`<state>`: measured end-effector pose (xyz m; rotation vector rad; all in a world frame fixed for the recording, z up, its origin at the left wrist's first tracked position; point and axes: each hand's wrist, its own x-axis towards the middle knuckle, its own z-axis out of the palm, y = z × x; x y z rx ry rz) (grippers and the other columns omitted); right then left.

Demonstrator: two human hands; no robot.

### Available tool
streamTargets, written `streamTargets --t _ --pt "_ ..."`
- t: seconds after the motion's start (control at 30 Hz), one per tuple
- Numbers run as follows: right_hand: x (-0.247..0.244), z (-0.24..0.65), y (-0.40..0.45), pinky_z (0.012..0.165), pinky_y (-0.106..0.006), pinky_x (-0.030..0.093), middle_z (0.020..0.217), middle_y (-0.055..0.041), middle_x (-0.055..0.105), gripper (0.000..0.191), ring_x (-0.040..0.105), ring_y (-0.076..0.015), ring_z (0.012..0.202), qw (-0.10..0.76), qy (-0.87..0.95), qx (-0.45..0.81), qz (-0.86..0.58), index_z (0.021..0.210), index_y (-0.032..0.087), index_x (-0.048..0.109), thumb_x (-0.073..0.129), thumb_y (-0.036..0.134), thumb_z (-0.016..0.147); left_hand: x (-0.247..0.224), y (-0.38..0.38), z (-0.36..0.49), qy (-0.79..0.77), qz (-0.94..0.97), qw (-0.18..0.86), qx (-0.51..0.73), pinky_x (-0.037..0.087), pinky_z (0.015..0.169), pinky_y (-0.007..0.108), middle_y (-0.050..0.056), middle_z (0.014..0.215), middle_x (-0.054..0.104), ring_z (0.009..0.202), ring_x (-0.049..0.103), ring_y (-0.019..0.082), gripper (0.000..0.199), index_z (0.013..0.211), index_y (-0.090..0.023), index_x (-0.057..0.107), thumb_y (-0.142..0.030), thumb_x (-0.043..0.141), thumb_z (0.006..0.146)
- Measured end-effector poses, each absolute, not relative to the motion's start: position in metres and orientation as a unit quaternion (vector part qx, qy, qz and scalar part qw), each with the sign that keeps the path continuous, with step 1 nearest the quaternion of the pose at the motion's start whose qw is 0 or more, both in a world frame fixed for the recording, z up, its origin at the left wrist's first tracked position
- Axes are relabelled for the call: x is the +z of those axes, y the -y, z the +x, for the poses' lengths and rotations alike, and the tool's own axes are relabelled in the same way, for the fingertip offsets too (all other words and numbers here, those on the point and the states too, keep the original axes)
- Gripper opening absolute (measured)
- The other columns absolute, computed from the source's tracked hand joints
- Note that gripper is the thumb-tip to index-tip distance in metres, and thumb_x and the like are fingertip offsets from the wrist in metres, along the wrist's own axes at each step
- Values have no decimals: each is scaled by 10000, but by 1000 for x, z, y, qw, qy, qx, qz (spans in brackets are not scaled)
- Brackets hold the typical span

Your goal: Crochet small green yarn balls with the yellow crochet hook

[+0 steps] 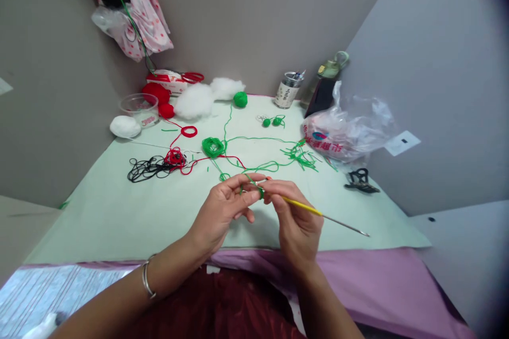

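Note:
My right hand (pixel 298 217) is closed around a crochet hook (pixel 304 206) with a yellow grip, its bare metal end pointing down to the right. Between thumb and fingers, my left hand (pixel 222 206) pinches a small piece of green crochet work (pixel 261 192). Both hands meet at this piece, just above the near part of the table. A green strand runs over the left fingers. Past the hands lies a loose coil of green yarn (pixel 213 146), with strands trailing across the cloth. The hook's working tip is hidden among the fingers.
Tangled black yarn (pixel 149 169) and red yarn (pixel 175 158) lie left. White stuffing (pixel 194 100), a green yarn ball (pixel 240 99) and a pen cup (pixel 288 90) stand at the back. On the right are a plastic bag (pixel 342 132) and a black hair claw (pixel 361 181).

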<state>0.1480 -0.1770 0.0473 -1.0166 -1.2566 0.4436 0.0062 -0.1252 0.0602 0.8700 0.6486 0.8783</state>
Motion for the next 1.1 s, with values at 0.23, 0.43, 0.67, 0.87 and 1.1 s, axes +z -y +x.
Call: streamTargets --t 0.23,0.43,0.67,0.87,1.1 --pt "48 154 179 682 -321 615 951 -38 788 235 725 -153 714 697 493 299 -428 1008 235 718 495 269 1076 65 126 1 -294 394 782 383 491 539 190 32 1057 728 506 321 10 253 1078 -223 839 -283 837 832" --pt "41 156 186 795 -357 652 1058 -78 798 281 775 -205 934 569 682 5 -458 1231 269 703 558 146 1023 58 122 2 -333 446 722 410 471 580 203 50 972 753 621 553 79 287 1086 -206 829 -316 849 822" --pt "31 151 182 853 -376 649 1142 -76 769 383 751 -224 1045 521 700 -83 -482 1254 331 738 629 95 973 56 120 3 -293 357 803 378 450 541 183 -25 765 640 514 386 33 396 1157 -188 798 -273 879 779" --pt "46 152 181 685 -333 581 888 -32 741 224 673 -156 702 692 519 176 -470 1018 245 768 547 207 1039 61 122 2 -297 357 796 389 447 508 167 -18 831 629 512 309 20 343 1130 -189 810 -255 868 798" --pt "46 149 176 712 -334 601 975 -47 780 185 686 -154 724 679 525 239 -455 1027 247 779 595 265 1026 65 126 5 -295 405 773 389 489 530 193 20 914 671 627 473 79 397 1191 -210 788 -260 848 802"
